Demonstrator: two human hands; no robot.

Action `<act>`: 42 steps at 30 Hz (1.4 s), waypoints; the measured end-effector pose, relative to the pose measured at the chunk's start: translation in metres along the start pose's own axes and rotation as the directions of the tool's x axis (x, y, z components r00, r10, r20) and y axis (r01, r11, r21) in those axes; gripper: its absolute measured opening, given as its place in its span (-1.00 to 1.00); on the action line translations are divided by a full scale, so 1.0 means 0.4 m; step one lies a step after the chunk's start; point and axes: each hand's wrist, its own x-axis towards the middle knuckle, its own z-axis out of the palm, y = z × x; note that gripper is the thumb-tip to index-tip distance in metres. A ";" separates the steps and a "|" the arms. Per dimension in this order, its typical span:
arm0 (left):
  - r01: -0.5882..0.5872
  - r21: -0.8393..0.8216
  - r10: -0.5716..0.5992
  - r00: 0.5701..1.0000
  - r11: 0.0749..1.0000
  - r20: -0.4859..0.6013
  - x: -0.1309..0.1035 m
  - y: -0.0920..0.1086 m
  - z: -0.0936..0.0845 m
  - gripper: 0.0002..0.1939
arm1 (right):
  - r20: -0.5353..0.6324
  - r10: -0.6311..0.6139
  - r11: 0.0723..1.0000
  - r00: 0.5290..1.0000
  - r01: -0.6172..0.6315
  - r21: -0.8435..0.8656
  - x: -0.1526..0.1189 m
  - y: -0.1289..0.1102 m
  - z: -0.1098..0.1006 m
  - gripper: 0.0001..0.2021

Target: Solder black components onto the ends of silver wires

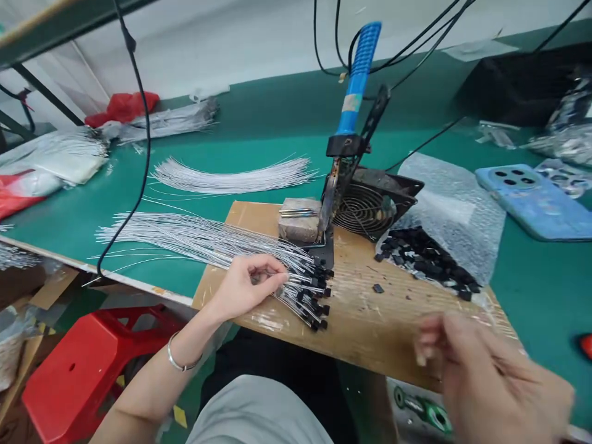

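Note:
My left hand [252, 283] is closed, thumb and forefinger pinched on a thin grey wire, over a bundle of grey wires [185, 237] with black connectors [319, 293] at their right ends. My right hand [499, 376] is at the lower right above the cardboard edge, blurred by motion; what its curled fingers hold, if anything, cannot be made out. Small black pieces [430, 259] lie on a clear plastic bag. A blue-handled tool [358, 80] stands upright on a stand beside a grey block [298, 219].
The cardboard sheet [365, 320] lies on the green table [240, 145]. Behind the stand's right side is a black fan [370, 206]. Another wire bundle [231, 176] lies farther back. A blue phone [536, 200] is at right, a red stool [87, 370] at lower left. A black cable [145, 123] hangs at left.

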 end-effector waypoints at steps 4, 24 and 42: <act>0.090 -0.049 -0.086 0.993 0.995 0.077 0.005 0.033 -0.020 -0.80 | 0.377 0.052 0.996 0.925 -0.023 -0.082 -0.051 -0.067 0.091 -0.66; 0.224 -0.053 -0.204 0.946 0.973 0.251 0.041 0.050 0.011 -0.85 | 0.620 -0.004 0.996 0.784 0.058 -0.066 -0.031 -0.081 0.198 -0.79; 0.260 -0.092 -0.244 0.957 0.961 0.156 0.039 0.038 0.014 -0.78 | 0.459 0.443 0.819 0.770 -0.556 0.144 -0.067 -0.096 0.228 -0.82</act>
